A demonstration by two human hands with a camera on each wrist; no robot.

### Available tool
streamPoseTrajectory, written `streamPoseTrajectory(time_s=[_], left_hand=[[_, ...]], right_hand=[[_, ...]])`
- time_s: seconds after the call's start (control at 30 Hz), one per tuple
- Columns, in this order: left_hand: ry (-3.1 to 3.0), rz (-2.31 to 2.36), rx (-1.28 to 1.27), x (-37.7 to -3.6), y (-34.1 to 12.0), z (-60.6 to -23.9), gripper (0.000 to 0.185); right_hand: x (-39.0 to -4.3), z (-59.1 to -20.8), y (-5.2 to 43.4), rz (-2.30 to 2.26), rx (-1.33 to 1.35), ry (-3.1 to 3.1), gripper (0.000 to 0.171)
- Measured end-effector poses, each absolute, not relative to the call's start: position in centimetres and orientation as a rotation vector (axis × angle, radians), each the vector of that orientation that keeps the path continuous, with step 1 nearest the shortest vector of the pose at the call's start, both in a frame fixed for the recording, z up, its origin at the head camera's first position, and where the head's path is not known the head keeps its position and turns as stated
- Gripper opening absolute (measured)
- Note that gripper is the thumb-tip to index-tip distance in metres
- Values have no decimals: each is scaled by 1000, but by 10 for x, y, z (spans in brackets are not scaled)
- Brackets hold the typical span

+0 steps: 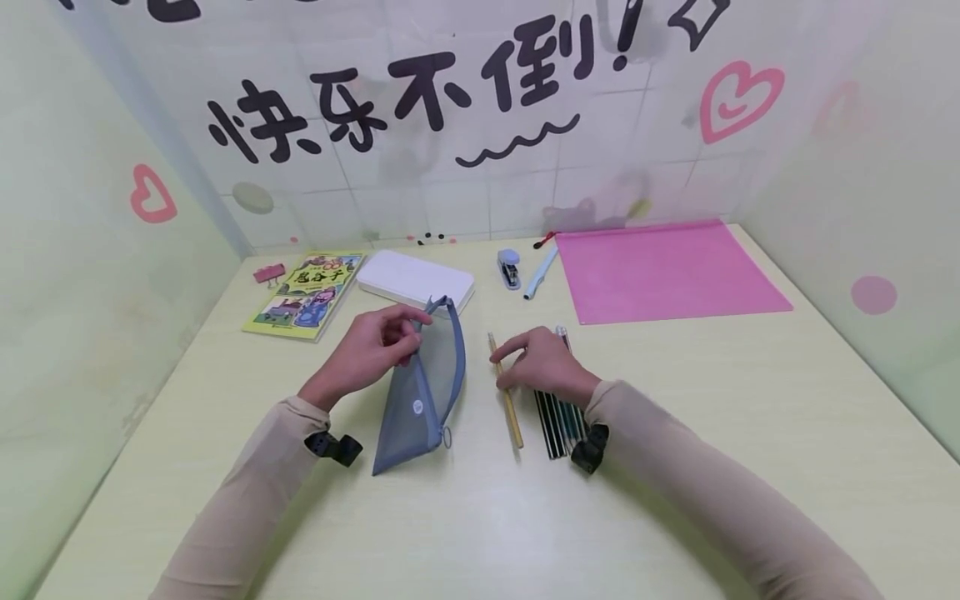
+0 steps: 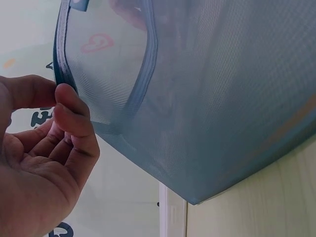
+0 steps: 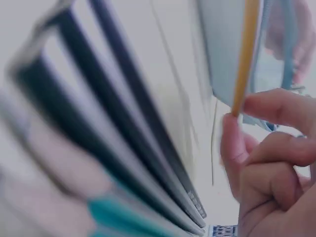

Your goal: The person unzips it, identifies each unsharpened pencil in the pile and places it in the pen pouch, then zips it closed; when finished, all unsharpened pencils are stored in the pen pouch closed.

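A grey-blue mesh pencil pouch [image 1: 420,392] stands on the pale green table [image 1: 480,517], its zipped mouth gaping upward. My left hand [image 1: 375,343] pinches the pouch's upper rim [image 2: 61,81] between thumb and fingers. My right hand [image 1: 536,360] pinches a yellow wooden pencil [image 1: 507,400] that lies just right of the pouch; in the right wrist view the pencil [image 3: 245,54] is held between thumb and forefinger. Under that hand lies a row of several dark and teal pens [image 1: 561,421], seen close and blurred [image 3: 123,143] in the right wrist view.
At the back of the table lie a yellow picture book [image 1: 307,293], a pink binder clip [image 1: 268,272], a white flat case [image 1: 416,281], a small blue stapler [image 1: 509,268], a light blue pen [image 1: 541,272] and a pink zip folder [image 1: 667,271]. Walls close in on three sides.
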State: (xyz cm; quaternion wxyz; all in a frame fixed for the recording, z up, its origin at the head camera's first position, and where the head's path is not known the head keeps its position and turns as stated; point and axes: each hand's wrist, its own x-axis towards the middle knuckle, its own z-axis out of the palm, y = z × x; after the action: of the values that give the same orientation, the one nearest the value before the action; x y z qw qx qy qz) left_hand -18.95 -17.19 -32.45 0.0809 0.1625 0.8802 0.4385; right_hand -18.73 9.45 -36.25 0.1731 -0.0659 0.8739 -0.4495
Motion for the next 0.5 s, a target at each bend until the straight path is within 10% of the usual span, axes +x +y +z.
streamPoseTrajectory(time_s=[0.5], left_hand=[[2612,1351,476,-188,-169,-328,30]], right_hand=[[-184,-356,52,-2012,-110,2239,37]])
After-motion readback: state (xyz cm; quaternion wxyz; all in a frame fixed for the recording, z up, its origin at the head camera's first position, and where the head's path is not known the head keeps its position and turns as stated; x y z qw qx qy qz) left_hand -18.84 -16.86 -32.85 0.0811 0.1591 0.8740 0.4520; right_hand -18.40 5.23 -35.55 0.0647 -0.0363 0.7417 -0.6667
